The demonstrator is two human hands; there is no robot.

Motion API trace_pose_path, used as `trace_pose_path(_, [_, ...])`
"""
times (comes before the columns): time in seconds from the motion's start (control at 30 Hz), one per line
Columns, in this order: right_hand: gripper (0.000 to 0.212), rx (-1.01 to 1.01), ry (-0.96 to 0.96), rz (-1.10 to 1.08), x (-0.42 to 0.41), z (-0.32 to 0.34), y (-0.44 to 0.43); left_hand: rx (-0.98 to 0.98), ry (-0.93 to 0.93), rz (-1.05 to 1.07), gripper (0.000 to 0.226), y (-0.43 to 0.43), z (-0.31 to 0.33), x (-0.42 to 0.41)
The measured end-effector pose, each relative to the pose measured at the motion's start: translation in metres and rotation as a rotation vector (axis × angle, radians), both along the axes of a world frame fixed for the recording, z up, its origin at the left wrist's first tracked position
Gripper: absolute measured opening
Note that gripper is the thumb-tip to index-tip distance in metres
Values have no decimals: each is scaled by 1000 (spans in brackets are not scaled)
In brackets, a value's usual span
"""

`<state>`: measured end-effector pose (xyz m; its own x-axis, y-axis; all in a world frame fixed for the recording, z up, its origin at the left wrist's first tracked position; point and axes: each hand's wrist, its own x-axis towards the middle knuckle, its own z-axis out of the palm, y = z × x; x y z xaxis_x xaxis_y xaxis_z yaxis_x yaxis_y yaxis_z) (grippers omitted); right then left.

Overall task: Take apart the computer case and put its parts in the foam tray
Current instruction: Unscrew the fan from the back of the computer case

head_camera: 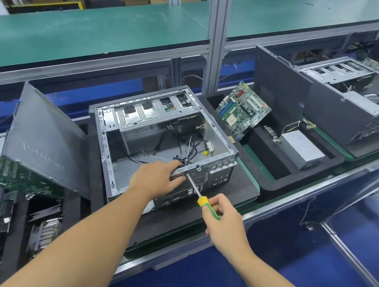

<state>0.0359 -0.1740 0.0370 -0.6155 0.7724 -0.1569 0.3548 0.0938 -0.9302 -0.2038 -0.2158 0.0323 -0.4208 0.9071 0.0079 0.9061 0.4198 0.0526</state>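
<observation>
An open grey computer case [157, 133] lies on its side on a black foam pad, its inside bare except for loose black cables [185, 149]. My left hand [158, 178] grips the case's near rear panel, fingers curled over the top edge. My right hand [223, 220] is closed around a yellow-and-green screwdriver [205, 204], whose shaft tip touches the rear panel just right of my left hand. To the right, a black foam tray [277, 174] holds a green motherboard [242, 110] leaning upright and a silver power supply [300, 146].
A dark side panel [44, 141] leans at the left over a tray with a circuit board and heatsink parts. A second case [355, 102] stands at the far right. A vertical aluminium post [217, 27] rises behind; a green shelf spans above. The bench's front rail runs below my hands.
</observation>
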Motion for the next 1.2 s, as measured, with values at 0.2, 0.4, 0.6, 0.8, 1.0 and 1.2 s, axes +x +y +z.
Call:
trace_pose_path(0.2, [12, -517, 57, -31, -7, -3, 8, 9, -7, 5, 51, 0, -1, 0])
trace_pose_path(0.4, [35, -1124, 226, 156, -4, -8, 26, 24, 0, -4, 51, -1, -1, 0])
trace_pose_path(0.6, [29, -1025, 260, 145, 1, -18, 24, 17, 1, -3, 53, 0, 0, 0])
trace_pose_path(0.8, [26, -772, 167, 119, -2, -16, 19, -8, -30, 5, 53, 1, 2, 0])
trace_pose_path(1.0, [23, -424, -5, 98, -5, -9, 11, -12, -25, 7, 53, 1, 4, 2])
trace_pose_path(1.2, [38, 43, -155, 141, -4, -5, 6, -13, -29, 7, 53, 0, 4, 2])
